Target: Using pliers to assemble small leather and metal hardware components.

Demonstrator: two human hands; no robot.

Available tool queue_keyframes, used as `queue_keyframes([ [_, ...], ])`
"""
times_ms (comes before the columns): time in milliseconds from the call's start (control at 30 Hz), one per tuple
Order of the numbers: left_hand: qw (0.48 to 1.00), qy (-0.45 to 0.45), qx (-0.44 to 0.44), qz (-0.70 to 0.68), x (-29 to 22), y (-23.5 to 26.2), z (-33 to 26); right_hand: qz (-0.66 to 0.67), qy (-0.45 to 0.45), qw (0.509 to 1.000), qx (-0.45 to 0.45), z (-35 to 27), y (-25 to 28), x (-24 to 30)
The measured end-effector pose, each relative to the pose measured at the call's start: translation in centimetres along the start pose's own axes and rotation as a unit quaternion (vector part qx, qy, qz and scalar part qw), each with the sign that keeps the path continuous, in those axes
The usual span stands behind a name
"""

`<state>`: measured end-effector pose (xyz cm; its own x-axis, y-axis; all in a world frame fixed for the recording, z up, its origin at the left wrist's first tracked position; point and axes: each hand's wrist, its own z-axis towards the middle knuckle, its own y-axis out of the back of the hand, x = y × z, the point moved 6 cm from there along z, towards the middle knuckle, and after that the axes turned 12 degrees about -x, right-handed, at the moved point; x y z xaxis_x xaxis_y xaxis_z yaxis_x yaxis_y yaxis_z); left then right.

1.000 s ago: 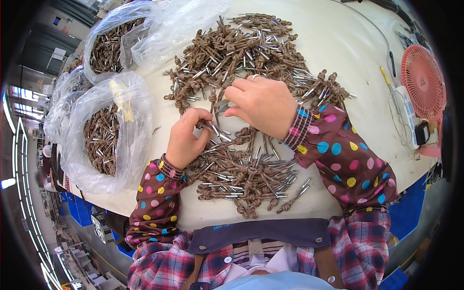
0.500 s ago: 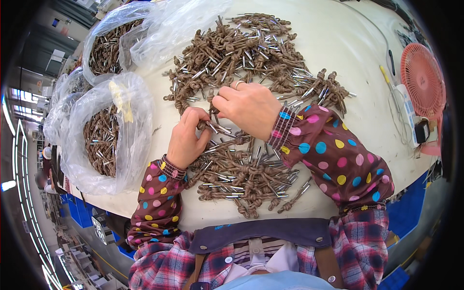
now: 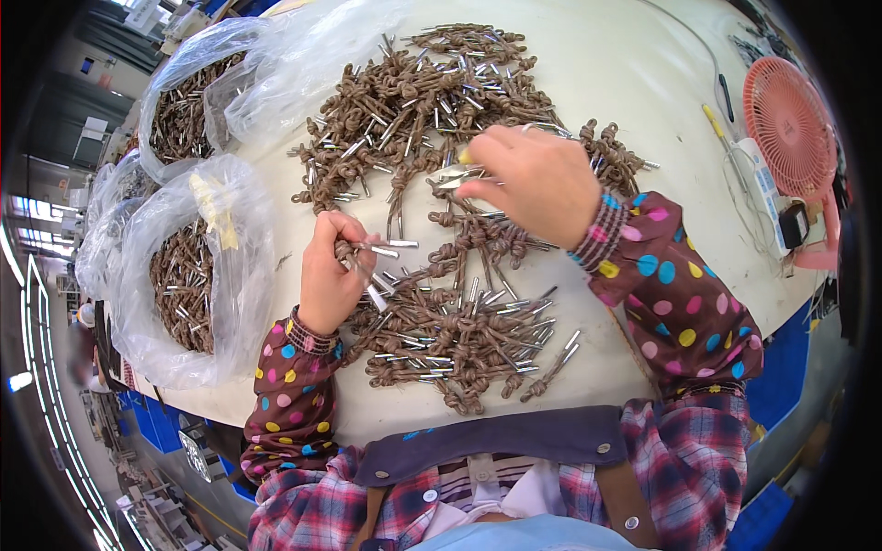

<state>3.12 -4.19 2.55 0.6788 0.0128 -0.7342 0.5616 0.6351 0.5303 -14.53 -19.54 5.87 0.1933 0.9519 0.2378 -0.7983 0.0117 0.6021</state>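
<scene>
My left hand [image 3: 329, 280] is closed round a few short brown knotted cords [image 3: 344, 252], whose silver metal tips stick out to the right. My right hand [image 3: 540, 179] is bent over the middle of the table, gripping what looks like a pair of thread snips [image 3: 450, 174], with silver blades and a bit of yellow. Its palm side is hidden. Beyond the hands spreads a large heap of similar knotted cords [image 3: 404, 106]. A smaller pile [image 3: 459, 335] lies nearer to me, and a few cords lie beneath the right hand.
Clear plastic bags [image 3: 248, 275] filled with more cords stand at the left. A pink fan [image 3: 790, 129], a white power strip [image 3: 763, 197] and a yellow-handled tool [image 3: 715, 122] are at the right. One loose cord [image 3: 551, 372] lies near the front edge.
My hands have moved apart: the right one has shifted right, and blades now show at its fingers. The left keeps its cords, tips now fanned out. The view has shifted slightly.
</scene>
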Motion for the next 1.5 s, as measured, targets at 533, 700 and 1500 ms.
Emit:
queue_keyframes([
  [533, 0.956, -0.156, 0.159, 0.191, -2.9, -5.6, 0.4, 0.013, 0.044, 0.997, 0.062, -2.1, -0.1, 0.2],
  [700, 0.956, -0.161, 0.179, 0.170, -2.8, -5.2, 0.2, -0.013, 0.159, 0.985, 0.071, -1.5, -2.1, 1.7],
  [1500, 0.962, -0.162, 0.065, 0.211, -2.6, -3.7, 0.7, 0.004, 0.016, 0.998, 0.053, 0.0, -0.8, 0.0],
])
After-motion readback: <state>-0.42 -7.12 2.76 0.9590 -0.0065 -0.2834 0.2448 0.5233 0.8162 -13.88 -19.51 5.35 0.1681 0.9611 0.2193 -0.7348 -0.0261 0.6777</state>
